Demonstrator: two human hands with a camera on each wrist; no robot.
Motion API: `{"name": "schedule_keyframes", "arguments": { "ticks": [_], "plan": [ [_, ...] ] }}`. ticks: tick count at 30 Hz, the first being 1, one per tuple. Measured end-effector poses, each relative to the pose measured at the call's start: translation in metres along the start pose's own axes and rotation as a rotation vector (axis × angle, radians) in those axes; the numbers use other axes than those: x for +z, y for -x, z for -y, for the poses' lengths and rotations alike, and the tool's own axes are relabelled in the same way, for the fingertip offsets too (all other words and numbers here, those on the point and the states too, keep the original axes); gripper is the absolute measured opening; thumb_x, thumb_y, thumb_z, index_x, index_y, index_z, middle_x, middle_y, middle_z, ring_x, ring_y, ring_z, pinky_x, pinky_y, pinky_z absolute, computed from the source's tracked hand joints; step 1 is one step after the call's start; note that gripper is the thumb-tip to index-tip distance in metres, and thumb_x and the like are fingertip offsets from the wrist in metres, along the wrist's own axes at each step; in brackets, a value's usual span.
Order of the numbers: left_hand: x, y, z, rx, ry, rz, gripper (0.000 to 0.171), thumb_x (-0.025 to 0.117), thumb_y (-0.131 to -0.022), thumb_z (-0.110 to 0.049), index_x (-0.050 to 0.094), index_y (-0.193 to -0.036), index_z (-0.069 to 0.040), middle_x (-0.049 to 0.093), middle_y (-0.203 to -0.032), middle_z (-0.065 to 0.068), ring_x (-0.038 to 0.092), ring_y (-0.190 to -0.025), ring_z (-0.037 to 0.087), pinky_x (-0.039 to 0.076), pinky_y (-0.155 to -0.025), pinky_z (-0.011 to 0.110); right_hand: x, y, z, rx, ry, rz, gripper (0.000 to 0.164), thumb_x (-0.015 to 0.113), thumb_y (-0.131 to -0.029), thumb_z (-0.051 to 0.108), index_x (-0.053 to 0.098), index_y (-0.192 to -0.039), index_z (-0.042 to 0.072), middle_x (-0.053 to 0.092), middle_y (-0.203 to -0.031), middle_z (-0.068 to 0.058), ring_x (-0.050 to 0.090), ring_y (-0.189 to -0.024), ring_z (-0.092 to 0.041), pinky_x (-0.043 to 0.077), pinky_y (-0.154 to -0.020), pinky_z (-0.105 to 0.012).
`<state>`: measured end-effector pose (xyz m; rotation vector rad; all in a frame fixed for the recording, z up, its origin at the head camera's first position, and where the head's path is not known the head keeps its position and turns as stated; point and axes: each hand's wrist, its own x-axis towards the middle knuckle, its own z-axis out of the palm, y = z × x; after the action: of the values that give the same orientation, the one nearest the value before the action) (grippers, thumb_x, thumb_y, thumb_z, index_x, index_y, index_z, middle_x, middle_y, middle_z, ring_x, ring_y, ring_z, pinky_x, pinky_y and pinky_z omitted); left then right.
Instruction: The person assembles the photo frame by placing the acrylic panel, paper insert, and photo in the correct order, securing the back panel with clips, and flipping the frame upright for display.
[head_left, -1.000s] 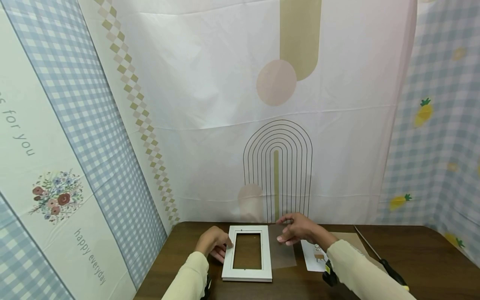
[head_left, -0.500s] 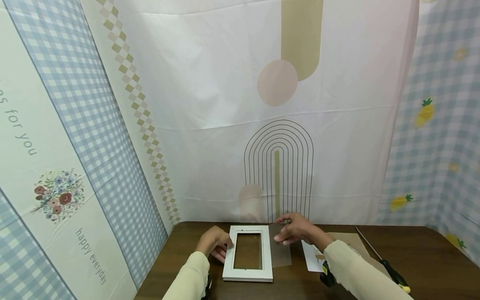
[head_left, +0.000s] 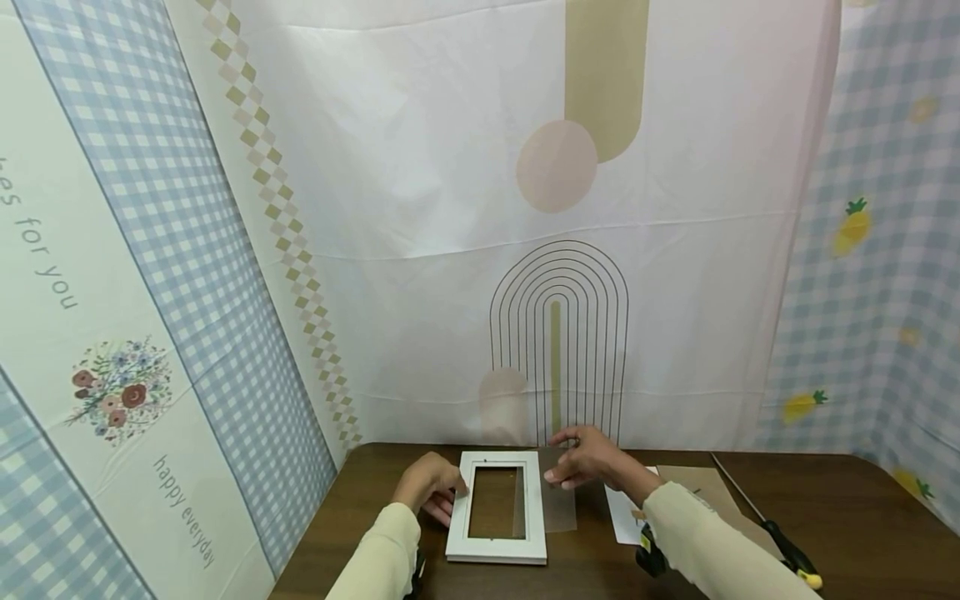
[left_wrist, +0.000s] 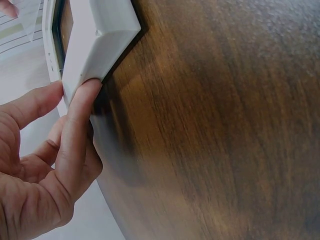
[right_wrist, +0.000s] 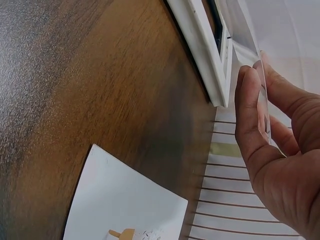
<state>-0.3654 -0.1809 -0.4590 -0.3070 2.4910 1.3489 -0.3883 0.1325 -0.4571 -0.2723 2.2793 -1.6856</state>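
Observation:
A white picture frame (head_left: pixel 497 550) lies on the brown table, its opening showing wood beneath. My left hand (head_left: pixel 431 486) grips the frame's left side, thumb on top and a finger against the outer edge, as the left wrist view shows. In my right hand (head_left: pixel 588 461) a thin clear sheet (head_left: pixel 558 508) is pinched between thumb and fingers. The sheet stands out to the right of the frame, and its left edge overlaps the right part of the opening. From the right wrist, the clear sheet (right_wrist: pixel 245 25) appears above the frame's surface.
A white card (head_left: pixel 624 517) with a printed picture lies right of the sheet, partly under the right forearm in view. Beyond it are a brown board (head_left: pixel 705 487) and a screwdriver (head_left: pixel 783 546) with a black and yellow handle. A printed curtain (head_left: pixel 420 333) hangs behind the table.
My right hand has moved slightly left with the clear sheet, whose edge now shows farther inside the frame's opening. My left hand keeps its grip on the frame.

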Motion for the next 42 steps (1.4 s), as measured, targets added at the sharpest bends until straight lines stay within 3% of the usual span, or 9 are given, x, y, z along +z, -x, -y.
{"name": "schedule_keyframes", "arguments": {
  "ticks": [13,23,36,42],
  "plan": [
    [0.001,-0.002,0.000,-0.013,-0.010,-0.005,0.014,0.080,-0.095,-0.004,0.070,-0.095,0.007,0.073,-0.089,0.022,0.079,-0.067,0.032,0.077,-0.068,0.044,0.006,-0.002,-0.003,0.008,0.005,0.013,0.076,0.092,-0.085,-0.012,0.056,-0.152,-0.013,0.080,-0.098,-0.017,0.079,-0.073,-0.017,0.073,-0.064,-0.029],
    [0.002,-0.003,0.001,-0.018,-0.009,-0.016,0.013,0.080,-0.095,-0.004,0.071,-0.095,0.005,0.072,-0.087,0.020,0.079,-0.069,0.032,0.077,-0.068,0.044,0.011,-0.005,-0.007,0.005,-0.008,0.031,0.075,0.090,-0.086,-0.014,0.055,-0.152,-0.015,0.084,-0.090,-0.017,0.079,-0.072,-0.017,0.071,-0.062,-0.027],
    [0.003,-0.003,0.000,-0.016,-0.018,-0.022,0.013,0.080,-0.096,-0.005,0.071,-0.095,0.004,0.073,-0.088,0.020,0.078,-0.068,0.030,0.077,-0.069,0.043,0.019,-0.009,-0.011,0.061,0.022,-0.020,0.072,0.094,-0.085,-0.009,0.061,-0.148,-0.008,0.082,-0.085,-0.015,0.076,-0.068,-0.017,0.068,-0.057,-0.026],
    [0.002,-0.002,0.000,-0.014,-0.025,-0.024,0.012,0.079,-0.096,-0.005,0.071,-0.096,0.004,0.074,-0.087,0.020,0.079,-0.067,0.030,0.077,-0.069,0.043,0.024,-0.010,-0.011,0.063,0.026,-0.052,0.073,0.095,-0.082,-0.011,0.056,-0.143,-0.009,0.081,-0.083,-0.016,0.074,-0.065,-0.017,0.066,-0.054,-0.026]
  ]
}}
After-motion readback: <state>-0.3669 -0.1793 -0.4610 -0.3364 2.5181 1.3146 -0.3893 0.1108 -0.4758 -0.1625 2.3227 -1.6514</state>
